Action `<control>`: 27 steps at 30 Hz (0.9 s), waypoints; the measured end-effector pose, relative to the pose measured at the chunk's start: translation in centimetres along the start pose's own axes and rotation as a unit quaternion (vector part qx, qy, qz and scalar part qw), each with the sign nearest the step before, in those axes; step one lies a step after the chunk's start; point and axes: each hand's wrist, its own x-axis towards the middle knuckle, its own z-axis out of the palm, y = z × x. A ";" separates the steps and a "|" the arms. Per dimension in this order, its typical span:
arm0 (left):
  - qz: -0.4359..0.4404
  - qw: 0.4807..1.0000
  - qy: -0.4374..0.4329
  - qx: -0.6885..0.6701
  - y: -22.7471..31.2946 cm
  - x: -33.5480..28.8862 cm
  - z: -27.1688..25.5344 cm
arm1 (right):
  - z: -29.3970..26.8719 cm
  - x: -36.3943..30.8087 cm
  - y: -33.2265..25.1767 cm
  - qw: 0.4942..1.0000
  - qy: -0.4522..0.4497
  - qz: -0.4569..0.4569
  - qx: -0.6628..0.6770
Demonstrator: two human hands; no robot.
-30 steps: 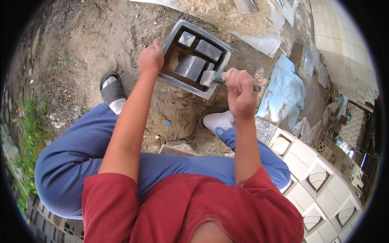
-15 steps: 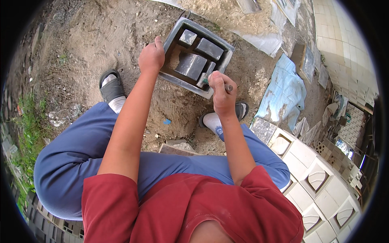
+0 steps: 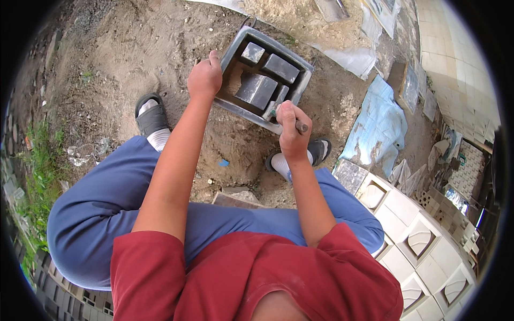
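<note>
A square grey metal mould [image 3: 231, 52] lies tilted on the dirt between my feet, with several dark raised blocks inside, among them a large one [image 3: 257, 90]. My left hand [image 3: 205, 78] is closed at the mould's left side, gripping its edge; the fingertips are hidden. In my right hand [image 3: 294, 127] is a brush-like tool [image 3: 302, 128], its round handle end sticking out to the right of my fist. Its working end, with a bit of green, points into the mould's near right corner, beside the narrow block. The fist partly hides it.
Pale patterned blocks [image 3: 404, 219] are stacked at my right. A blue sheet [image 3: 377, 125] lies beyond them, and white sheeting [image 3: 350, 59] edges a sand heap at the far side. A broken slab [image 3: 238, 198] lies near my legs, and green weeds [image 3: 40, 176] grow at the left.
The view has shifted slightly. My right hand and the tool have moved a little toward me along the mould's near right corner. My left hand stays at the mould's left edge.
</note>
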 end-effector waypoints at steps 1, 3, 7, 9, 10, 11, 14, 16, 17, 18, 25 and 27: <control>0.001 1.000 -0.006 -0.008 0.4 -0.3 0.0 | 0.3 0.1 0.8 0.999 0.002 0.011 -0.031; 0.010 1.000 -0.006 -0.002 -0.2 0.1 0.1 | 0.4 0.5 1.4 0.999 -0.012 0.027 -0.045; 0.013 1.000 0.009 0.010 -0.7 0.6 0.3 | 0.5 0.7 0.8 0.999 0.017 0.023 -0.017; 0.009 1.000 0.003 -0.002 -0.2 0.0 0.1 | 0.4 0.3 0.0 1.000 0.014 0.011 0.002; 0.005 1.000 -0.004 -0.016 0.3 -0.3 0.0 | 0.2 0.3 0.5 1.000 0.017 0.011 -0.001; 0.006 1.000 -0.007 -0.018 0.3 -0.5 0.3 | 0.1 0.6 1.3 0.999 0.007 0.026 -0.024; 0.007 1.000 0.005 -0.005 -0.5 0.2 -0.1 | 0.5 1.2 0.5 0.998 -0.005 0.043 -0.037; 0.011 1.000 0.004 -0.002 -0.2 -0.2 0.1 | 0.3 0.9 -0.2 1.000 0.021 0.005 0.008; 0.011 1.000 0.002 -0.002 -0.2 -0.2 0.0 | 0.2 1.0 0.9 0.999 0.024 0.007 -0.024; 0.010 1.000 -0.003 -0.008 -0.2 0.1 -0.2 | 0.3 1.2 0.9 0.999 0.025 0.006 -0.025; 0.015 1.000 -0.005 -0.014 0.6 -0.4 -0.6 | 0.6 1.5 0.5 0.996 0.005 0.067 -0.054; 0.013 1.000 -0.007 -0.010 0.1 -0.6 -0.3 | 0.6 1.1 0.2 0.997 0.019 0.061 -0.050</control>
